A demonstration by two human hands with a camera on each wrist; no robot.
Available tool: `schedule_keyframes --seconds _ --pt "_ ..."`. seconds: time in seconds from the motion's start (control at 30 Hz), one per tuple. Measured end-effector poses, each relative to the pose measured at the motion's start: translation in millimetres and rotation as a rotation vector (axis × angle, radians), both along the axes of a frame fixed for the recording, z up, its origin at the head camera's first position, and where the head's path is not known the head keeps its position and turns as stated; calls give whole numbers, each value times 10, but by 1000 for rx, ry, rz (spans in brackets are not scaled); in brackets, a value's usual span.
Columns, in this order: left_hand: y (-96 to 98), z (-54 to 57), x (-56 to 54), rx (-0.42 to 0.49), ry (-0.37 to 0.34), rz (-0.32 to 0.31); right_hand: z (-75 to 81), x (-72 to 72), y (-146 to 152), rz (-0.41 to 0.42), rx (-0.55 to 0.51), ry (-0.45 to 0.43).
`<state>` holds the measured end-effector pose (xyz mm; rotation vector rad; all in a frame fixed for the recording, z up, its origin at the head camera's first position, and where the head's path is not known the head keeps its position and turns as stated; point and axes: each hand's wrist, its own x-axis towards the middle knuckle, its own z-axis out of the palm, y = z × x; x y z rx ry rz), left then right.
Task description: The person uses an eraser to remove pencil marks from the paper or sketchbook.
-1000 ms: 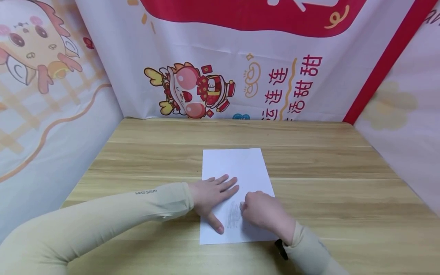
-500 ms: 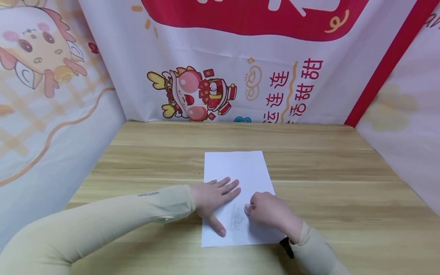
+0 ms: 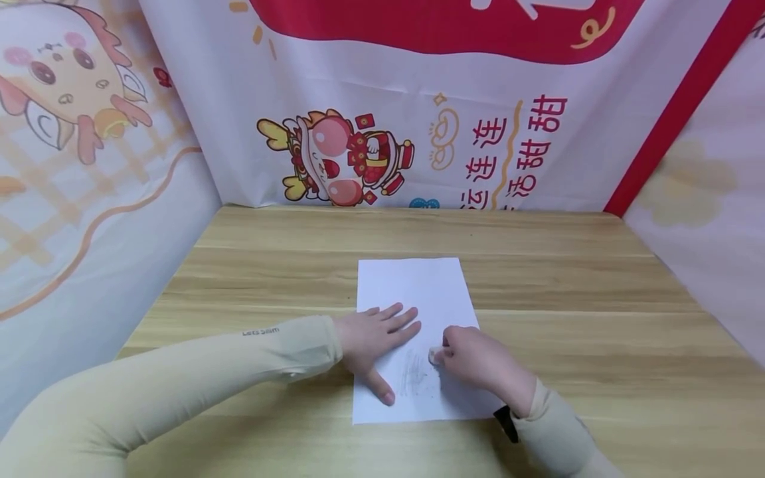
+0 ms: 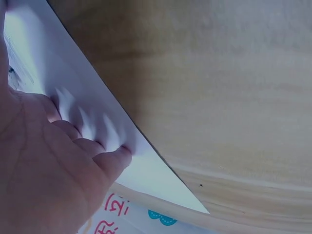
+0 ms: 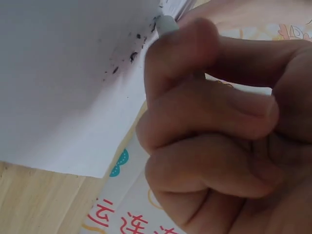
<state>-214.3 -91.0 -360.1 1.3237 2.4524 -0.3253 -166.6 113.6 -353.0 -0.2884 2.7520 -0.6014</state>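
A white sheet of paper [image 3: 412, 282] lies on the wooden table, with a patch of grey pencil shading [image 3: 412, 373] on its lower half. My left hand [image 3: 369, 337] rests flat across the sheet's left side, fingers spread and thumb below the fingers. In my right hand [image 3: 481, 358] a small white eraser [image 3: 434, 356] is pinched, its end at the right side of the shading. The right wrist view shows the eraser's tip poking out past curled fingers [image 5: 190, 112]; the rest of it is hidden. Dark eraser crumbs [image 5: 133, 57] dot the paper close by.
The wooden table [image 3: 287, 265] extends around the sheet on all sides. A printed white and red cloth [image 3: 394, 79] hangs along its back edge, and patterned cloths stand at both sides. A dark band [image 3: 506, 423] shows at my right wrist.
My right hand has shifted slightly right on the paper with the eraser, uncovering more of the shading's right edge. The left hand stays in place on the sheet.
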Motion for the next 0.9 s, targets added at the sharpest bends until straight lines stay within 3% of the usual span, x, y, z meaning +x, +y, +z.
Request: schedule_keyframes --seconds 0.37,0.6,0.77,0.9 --pt "40 -2 -195 36 -53 -48 -3 33 5 24 7 29" --pt "-31 -32 -178 140 -7 60 -12 -9 54 -7 79 57" --pt "-102 -43 -151 169 -3 42 2 -31 94 -6 98 79" --pt "-93 -85 -179 170 -14 13 -1 -21 107 -10 51 52"
